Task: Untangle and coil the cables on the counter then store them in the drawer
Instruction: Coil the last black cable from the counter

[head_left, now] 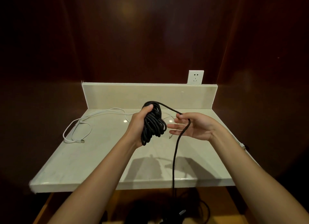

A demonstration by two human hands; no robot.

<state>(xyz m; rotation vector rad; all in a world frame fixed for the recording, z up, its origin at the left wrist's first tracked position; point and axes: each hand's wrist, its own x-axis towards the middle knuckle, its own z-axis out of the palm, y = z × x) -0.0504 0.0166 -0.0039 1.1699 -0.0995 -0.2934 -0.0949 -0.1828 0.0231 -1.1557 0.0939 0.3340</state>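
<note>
black cable half coiled above the counter

left hand (139,123) clenched round a thick bundle of black cable (153,123), held up above the counter (103,157), a little in front of its raised back edge. thumb over the top of the loops, fingers wrapped behind.

right hand (194,125) just right of the bundle, palm up, lower fingers straight and relaxed, thumb and forefinger pinching the loose strand of the same black cable. from the top of the bundle, one strand across to that pinch, then down over the palm, past the counter's front edge and into a dark heap of cable below the counter; hard to make out there.

white cable (78,123) lying loose on the counter's left part, well apart from both hands, one end run back behind the bundle, its plug near the left edge. another pale plug end on the counter just beneath the bundle, partly hidden.

white wall socket (195,77) on the dark wall just above the counter's back edge, toward the right.
</note>
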